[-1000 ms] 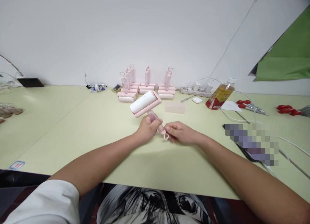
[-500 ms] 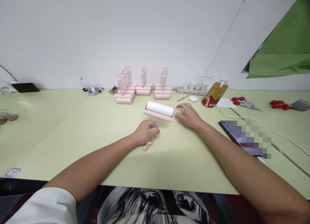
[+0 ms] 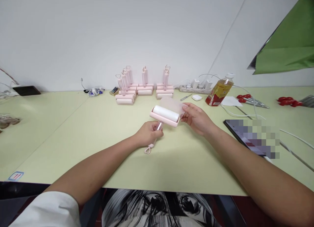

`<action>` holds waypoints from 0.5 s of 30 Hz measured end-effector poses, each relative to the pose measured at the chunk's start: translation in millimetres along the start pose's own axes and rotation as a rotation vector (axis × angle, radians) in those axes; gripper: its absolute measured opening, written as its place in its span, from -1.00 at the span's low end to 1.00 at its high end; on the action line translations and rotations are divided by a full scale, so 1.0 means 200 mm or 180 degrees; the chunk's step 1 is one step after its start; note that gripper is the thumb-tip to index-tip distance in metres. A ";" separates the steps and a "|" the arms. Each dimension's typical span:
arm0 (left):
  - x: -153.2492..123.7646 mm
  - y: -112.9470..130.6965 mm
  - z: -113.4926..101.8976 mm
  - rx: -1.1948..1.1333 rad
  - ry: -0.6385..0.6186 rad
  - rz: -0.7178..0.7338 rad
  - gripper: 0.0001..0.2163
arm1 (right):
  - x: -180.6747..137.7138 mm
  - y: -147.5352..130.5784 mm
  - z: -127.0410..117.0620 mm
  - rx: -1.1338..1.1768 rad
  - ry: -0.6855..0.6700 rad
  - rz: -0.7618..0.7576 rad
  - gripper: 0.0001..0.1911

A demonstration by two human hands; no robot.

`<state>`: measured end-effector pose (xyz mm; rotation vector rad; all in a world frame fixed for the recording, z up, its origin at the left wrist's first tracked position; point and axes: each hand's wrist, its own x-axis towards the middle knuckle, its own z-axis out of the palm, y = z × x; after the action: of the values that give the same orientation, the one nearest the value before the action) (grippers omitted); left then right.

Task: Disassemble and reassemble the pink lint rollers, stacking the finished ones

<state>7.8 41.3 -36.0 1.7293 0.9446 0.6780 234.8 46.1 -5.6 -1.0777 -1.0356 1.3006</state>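
My left hand [image 3: 149,134] is wrapped round the clear handle of a pink lint roller [image 3: 165,115] with a white roll, held tilted above the table. A heart-shaped loop at the handle's end pokes out below the fist. Between the fingers of my right hand [image 3: 196,118] is the right edge of a thin, translucent pale-pink cover [image 3: 171,103]. It lies just behind the white roll, and whether it touches the roller's head I cannot tell.
Several pink lint rollers [image 3: 144,89] stand at the wall. To the right are a power strip [image 3: 195,89], a screwdriver [image 3: 185,97], a drink bottle [image 3: 219,91], red-handled scissors [image 3: 251,101] and a tablet-like device [image 3: 241,138] with cables. Bundled cable [image 3: 93,92] lies back left.
The translucent cover now shows spread behind the roll, where earlier only a small piece showed at my right fingers. The lint roller has tilted and shifted slightly right.
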 end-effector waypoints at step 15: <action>-0.01 0.01 0.00 0.0074 -0.0184 -0.0006 -0.94 | -0.01 0.02 0.02 0.0079 -0.0026 -0.0131 -0.63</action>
<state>6.6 40.0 -34.4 1.7589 0.9172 0.6148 231.1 43.4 -8.3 -1.0282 -1.0400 1.2826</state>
